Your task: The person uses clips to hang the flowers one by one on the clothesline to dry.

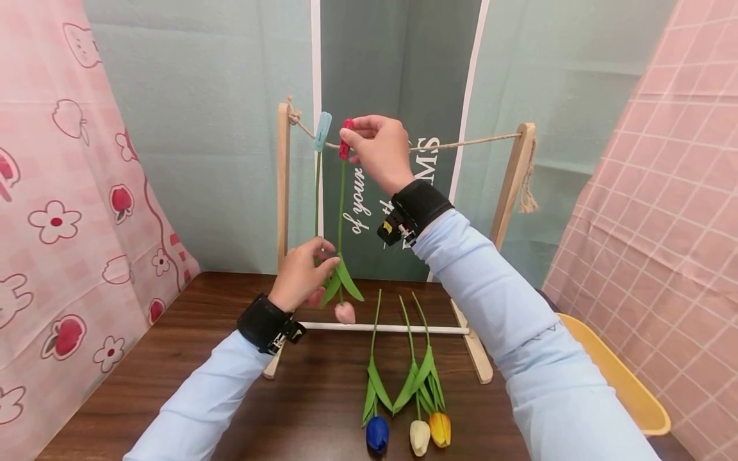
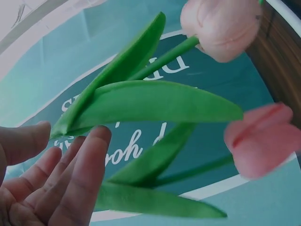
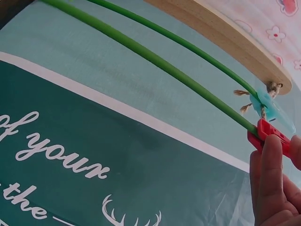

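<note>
My right hand (image 1: 383,150) pinches a red clothespin (image 1: 345,142) on the rope (image 1: 467,142). A pale pink tulip (image 1: 344,312) hangs head down from that clothespin by its green stem. Left of it, a light blue clothespin (image 1: 323,131) holds a darker pink tulip (image 2: 263,139) on the same rope; in the head view my left hand partly covers this flower. Around the base of the pale tulip's leaves (image 2: 155,101), my left hand (image 1: 302,272) has its thumb and fingers spread apart, not pinching. Whether a fingertip touches the leaf is unclear.
The rope runs between two wooden posts (image 1: 284,186), joined low by a white bar (image 1: 386,328). On the brown table (image 1: 323,397) lie a blue tulip (image 1: 377,434), a white tulip (image 1: 419,437) and a yellow tulip (image 1: 441,429). A yellow container (image 1: 619,374) stands at the right.
</note>
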The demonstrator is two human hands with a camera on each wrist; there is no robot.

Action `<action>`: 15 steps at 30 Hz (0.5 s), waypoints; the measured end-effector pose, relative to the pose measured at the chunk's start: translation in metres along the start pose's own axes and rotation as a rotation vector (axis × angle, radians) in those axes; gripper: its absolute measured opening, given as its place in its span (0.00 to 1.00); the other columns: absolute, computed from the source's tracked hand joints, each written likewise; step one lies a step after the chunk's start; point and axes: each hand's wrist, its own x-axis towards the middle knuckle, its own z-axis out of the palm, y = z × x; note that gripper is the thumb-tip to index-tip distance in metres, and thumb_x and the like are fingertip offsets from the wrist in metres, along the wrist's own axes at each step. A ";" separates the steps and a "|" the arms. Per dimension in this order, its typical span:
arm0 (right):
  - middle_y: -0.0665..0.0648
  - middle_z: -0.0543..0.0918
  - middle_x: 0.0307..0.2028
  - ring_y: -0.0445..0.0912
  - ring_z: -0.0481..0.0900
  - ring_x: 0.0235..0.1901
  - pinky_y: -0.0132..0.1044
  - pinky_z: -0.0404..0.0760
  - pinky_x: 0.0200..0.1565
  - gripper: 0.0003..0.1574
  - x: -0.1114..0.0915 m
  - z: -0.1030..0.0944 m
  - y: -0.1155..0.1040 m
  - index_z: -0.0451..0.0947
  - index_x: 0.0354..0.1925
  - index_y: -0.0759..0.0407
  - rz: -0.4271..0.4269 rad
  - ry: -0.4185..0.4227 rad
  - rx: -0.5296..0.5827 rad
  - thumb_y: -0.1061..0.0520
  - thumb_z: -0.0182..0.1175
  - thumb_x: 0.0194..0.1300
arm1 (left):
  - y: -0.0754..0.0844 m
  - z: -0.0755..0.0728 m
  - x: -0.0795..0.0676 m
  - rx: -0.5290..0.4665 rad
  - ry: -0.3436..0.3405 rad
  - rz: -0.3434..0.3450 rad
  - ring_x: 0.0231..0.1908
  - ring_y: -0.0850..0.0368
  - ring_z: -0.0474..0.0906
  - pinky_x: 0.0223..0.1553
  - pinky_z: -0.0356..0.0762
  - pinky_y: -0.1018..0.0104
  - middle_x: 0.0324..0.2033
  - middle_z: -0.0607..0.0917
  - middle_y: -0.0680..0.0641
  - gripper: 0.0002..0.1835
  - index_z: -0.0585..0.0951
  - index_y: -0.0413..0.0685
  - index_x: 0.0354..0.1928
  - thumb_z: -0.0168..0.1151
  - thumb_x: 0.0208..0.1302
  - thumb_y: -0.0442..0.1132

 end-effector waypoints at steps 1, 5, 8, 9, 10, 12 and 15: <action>0.57 0.85 0.38 0.45 0.84 0.34 0.36 0.84 0.36 0.16 0.000 0.000 0.000 0.82 0.47 0.64 -0.004 0.002 -0.002 0.57 0.67 0.63 | 0.000 -0.001 0.000 -0.002 -0.004 -0.003 0.31 0.53 0.84 0.38 0.78 0.54 0.32 0.86 0.44 0.10 0.80 0.40 0.43 0.66 0.64 0.37; 0.56 0.85 0.39 0.46 0.84 0.36 0.37 0.84 0.37 0.16 -0.001 -0.003 -0.001 0.82 0.47 0.64 -0.020 0.014 -0.008 0.58 0.67 0.63 | -0.002 -0.003 -0.001 0.009 0.004 0.000 0.29 0.54 0.83 0.38 0.77 0.54 0.30 0.85 0.45 0.09 0.80 0.40 0.43 0.66 0.63 0.36; 0.57 0.85 0.40 0.49 0.85 0.38 0.34 0.83 0.36 0.16 -0.001 -0.004 -0.003 0.81 0.48 0.64 -0.027 0.021 -0.011 0.58 0.67 0.63 | -0.003 -0.003 -0.001 0.001 0.004 -0.002 0.28 0.56 0.83 0.37 0.77 0.55 0.30 0.85 0.45 0.09 0.80 0.40 0.43 0.66 0.64 0.36; 0.57 0.85 0.40 0.49 0.85 0.38 0.34 0.83 0.35 0.17 -0.002 -0.004 -0.003 0.81 0.48 0.65 -0.027 0.023 -0.010 0.58 0.67 0.62 | -0.003 -0.003 -0.001 -0.001 0.003 -0.002 0.27 0.57 0.83 0.36 0.77 0.56 0.29 0.84 0.46 0.09 0.80 0.40 0.43 0.66 0.64 0.37; 0.57 0.85 0.40 0.50 0.85 0.38 0.34 0.83 0.36 0.17 -0.002 -0.005 -0.004 0.81 0.49 0.65 -0.029 0.025 -0.008 0.58 0.67 0.62 | -0.003 -0.004 -0.001 -0.004 0.002 -0.001 0.26 0.57 0.83 0.35 0.77 0.56 0.29 0.85 0.46 0.09 0.80 0.40 0.43 0.66 0.64 0.37; 0.58 0.85 0.41 0.50 0.85 0.38 0.34 0.83 0.36 0.18 -0.003 -0.006 -0.004 0.80 0.49 0.65 -0.030 0.027 0.000 0.58 0.67 0.62 | -0.003 -0.004 -0.001 -0.005 0.001 0.000 0.25 0.58 0.83 0.33 0.77 0.58 0.28 0.84 0.46 0.09 0.80 0.39 0.43 0.66 0.64 0.37; 0.58 0.85 0.41 0.50 0.85 0.38 0.35 0.83 0.37 0.19 -0.004 -0.008 -0.004 0.80 0.50 0.65 -0.036 0.029 0.016 0.58 0.68 0.62 | -0.003 -0.005 -0.001 0.002 -0.002 0.003 0.25 0.58 0.82 0.30 0.76 0.60 0.28 0.85 0.46 0.09 0.80 0.40 0.42 0.66 0.64 0.37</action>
